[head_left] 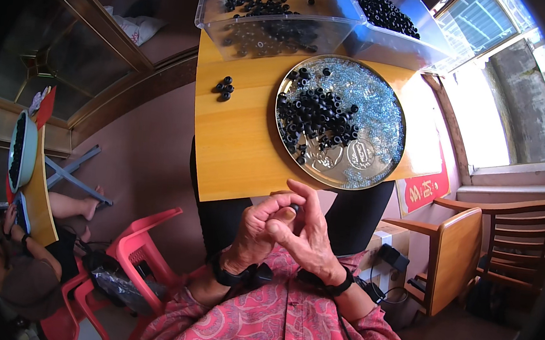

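Note:
My left hand (256,231) and my right hand (310,241) meet above my lap, just off the table's near edge. A small dark round piece (294,207) shows between their fingertips, mostly hidden; it resembles the black hollow pieces on the tray. Both hands are closed round it, with my right thumb reaching across to the left fingers. Beyond them, a round metal tray (331,165) holds a heap of black ring-shaped plastic pieces (316,119). Tiny clear bluish pieces (379,101) spread over the tray's right side.
Several black pieces (225,89) lie loose on the yellow table (232,147). Two clear plastic bins (277,38) with more black pieces stand at the back. Wooden chairs (456,257) are at right, a pink stool (143,243) at left. Another person (33,278) sits far left beside a basin (22,151).

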The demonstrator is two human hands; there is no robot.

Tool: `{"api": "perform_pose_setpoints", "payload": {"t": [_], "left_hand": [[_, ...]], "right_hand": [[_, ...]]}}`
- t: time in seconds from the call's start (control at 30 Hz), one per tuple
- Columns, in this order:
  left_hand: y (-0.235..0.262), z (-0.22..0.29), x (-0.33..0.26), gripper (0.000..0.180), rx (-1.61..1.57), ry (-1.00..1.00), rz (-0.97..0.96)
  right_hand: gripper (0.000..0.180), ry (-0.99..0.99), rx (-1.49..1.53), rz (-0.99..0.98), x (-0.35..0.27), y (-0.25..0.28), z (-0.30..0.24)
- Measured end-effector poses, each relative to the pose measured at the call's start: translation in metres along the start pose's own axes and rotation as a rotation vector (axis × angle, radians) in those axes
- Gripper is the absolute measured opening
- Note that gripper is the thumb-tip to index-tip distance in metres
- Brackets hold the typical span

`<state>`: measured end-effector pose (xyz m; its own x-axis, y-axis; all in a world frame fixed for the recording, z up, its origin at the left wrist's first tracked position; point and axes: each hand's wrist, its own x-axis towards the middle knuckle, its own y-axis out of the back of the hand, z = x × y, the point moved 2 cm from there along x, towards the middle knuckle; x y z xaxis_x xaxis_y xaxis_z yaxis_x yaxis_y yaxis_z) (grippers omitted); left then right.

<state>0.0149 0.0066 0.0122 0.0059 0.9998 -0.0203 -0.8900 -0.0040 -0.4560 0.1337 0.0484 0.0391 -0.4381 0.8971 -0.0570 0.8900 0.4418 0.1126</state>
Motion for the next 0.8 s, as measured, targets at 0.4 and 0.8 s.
{"api": "perform_pose_setpoints", "payload": {"t": [0.4,0.8], "left_hand": [[-0.006,-0.004,0.007,0.042,-0.347,-0.050,0.117],[0.007,-0.018,0.009,0.025,-0.340,0.014,0.180]], "right_hand": [[0.059,-0.176,0.171,-0.019,0.011,-0.009,0.001],[0.052,-0.186,0.019,0.059,0.019,-0.017,0.012]]}}
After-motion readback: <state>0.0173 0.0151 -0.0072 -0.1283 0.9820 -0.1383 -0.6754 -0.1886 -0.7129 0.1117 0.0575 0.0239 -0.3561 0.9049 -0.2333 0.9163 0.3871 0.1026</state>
